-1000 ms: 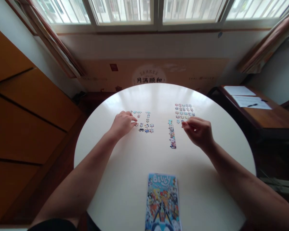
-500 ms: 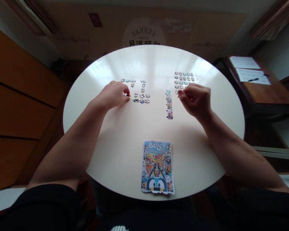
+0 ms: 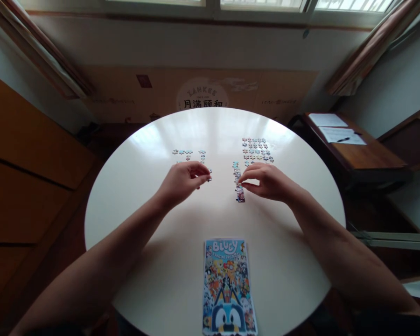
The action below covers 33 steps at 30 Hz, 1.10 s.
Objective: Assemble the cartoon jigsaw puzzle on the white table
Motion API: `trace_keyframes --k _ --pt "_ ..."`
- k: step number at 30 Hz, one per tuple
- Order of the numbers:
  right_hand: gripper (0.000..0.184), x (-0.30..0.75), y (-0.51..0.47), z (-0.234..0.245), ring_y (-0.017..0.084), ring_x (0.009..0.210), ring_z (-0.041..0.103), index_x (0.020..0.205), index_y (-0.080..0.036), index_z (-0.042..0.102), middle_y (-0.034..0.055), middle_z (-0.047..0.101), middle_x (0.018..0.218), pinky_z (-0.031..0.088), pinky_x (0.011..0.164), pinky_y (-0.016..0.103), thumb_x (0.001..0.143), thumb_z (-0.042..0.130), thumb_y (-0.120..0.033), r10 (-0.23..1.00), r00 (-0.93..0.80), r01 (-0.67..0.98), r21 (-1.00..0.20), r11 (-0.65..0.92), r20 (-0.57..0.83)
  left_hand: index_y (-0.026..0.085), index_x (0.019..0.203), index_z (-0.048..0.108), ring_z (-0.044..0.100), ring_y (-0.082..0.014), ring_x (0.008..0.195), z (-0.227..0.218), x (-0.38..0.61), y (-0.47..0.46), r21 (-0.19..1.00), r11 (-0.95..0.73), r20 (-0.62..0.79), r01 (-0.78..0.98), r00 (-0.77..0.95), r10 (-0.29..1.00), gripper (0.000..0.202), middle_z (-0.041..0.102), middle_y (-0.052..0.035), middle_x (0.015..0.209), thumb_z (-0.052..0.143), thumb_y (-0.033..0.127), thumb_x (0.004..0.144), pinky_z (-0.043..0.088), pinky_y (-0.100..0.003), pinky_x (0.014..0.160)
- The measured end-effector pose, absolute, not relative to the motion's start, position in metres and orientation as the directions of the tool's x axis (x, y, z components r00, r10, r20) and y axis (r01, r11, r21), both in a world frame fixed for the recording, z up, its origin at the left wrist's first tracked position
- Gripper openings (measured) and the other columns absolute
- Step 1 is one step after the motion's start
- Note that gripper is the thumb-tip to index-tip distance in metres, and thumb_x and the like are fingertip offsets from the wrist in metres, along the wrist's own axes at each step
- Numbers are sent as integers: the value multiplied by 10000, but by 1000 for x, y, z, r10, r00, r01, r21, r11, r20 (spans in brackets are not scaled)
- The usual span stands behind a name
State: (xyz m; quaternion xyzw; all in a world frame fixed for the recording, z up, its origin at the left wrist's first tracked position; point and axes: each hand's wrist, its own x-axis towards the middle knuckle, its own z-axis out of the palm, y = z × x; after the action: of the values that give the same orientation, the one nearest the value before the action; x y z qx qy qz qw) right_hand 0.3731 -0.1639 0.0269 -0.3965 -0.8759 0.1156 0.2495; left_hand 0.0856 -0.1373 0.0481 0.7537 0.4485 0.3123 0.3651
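Observation:
My left hand (image 3: pixel 184 182) is closed in a pinch just above the left group of loose puzzle pieces (image 3: pixel 185 151), covering part of it. What sits between its fingertips is small and mostly hidden, seemingly a puzzle piece. My right hand (image 3: pixel 268 181) has thumb and forefinger closed at the side of a narrow joined puzzle strip (image 3: pixel 241 196), on a small piece there. Some of the strip is behind those fingertips. Rows of loose puzzle pieces (image 3: pixel 255 145) lie just beyond my right hand. A picture sheet (image 3: pixel 227 275) reading "Bluey" lies nearest me.
Everything lies on a round white table (image 3: pixel 154 275). Beyond its far edge is a wall with a printed panel (image 3: pixel 108 84), below windows. At the right stands a wooden side table (image 3: pixel 353 156) with papers (image 3: pixel 339 134) and a pen.
My view has tilted up, showing the windows. My left hand has moved right over the left pieces. My right hand has come from the loose rows to the joined strip.

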Motion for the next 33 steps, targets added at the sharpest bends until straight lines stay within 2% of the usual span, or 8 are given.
trace_keyframes --k 4,6,10,13,18,21,25,33 --pt "139 371 -165 30 178 883 692 895 -283 784 2 780 949 516 820 339 869 703 -173 698 -642 560 -428 710 317 181 824 693 652 -140 572 36 105 -152 830 -304 79 468 440 894 181 764 -53 777 672 358 851 541 -278 558" --pt "146 369 -167 33 177 868 701 872 -289 786 -8 786 926 520 845 352 865 713 -163 682 -658 542 -427 724 320 198 826 702 664 -151 618 32 110 -156 716 -382 95 584 461 882 161 769 -40 785 645 339 876 531 -287 603" --pt "166 368 -170 38 181 879 714 881 -278 789 -6 794 925 524 844 352 860 715 -131 680 -665 547 -418 725 307 225 841 731 664 -189 671 34 108 -158 402 -480 61 780 500 864 240 762 -33 770 563 364 941 485 -312 621" --pt "173 369 -170 39 179 886 718 910 -278 791 -4 795 948 527 845 351 859 718 -129 672 -682 539 -424 728 287 245 873 750 653 -188 651 41 99 -157 297 -519 38 801 534 845 261 749 -21 742 533 363 959 464 -305 609" --pt "166 369 -170 41 173 882 716 897 -290 793 -16 797 943 522 844 348 870 718 -145 644 -719 499 -450 741 261 277 1041 771 694 -215 893 43 89 -154 305 -717 59 626 739 671 205 762 -40 1008 620 306 905 517 -319 727" --pt "183 369 -170 41 166 861 708 865 -308 799 -33 796 914 517 819 338 854 736 -136 634 -724 479 -465 745 270 282 1003 780 680 -206 891 38 91 -153 327 -746 34 580 782 623 183 735 -46 1025 639 265 887 513 -314 724" --pt "187 369 -170 40 167 864 705 857 -310 805 -39 799 924 513 815 330 855 731 -138 642 -726 495 -460 737 248 287 935 780 662 -188 849 34 98 -154 339 -740 11 581 784 620 175 710 -28 984 623 224 887 488 -300 699" --pt "208 368 -170 33 154 853 716 854 -319 802 -63 797 914 508 811 326 826 732 -126 652 -725 506 -473 722 220 232 933 718 635 -189 824 33 107 -161 353 -697 12 624 742 670 114 660 -53 1032 630 292 893 510 -322 727"
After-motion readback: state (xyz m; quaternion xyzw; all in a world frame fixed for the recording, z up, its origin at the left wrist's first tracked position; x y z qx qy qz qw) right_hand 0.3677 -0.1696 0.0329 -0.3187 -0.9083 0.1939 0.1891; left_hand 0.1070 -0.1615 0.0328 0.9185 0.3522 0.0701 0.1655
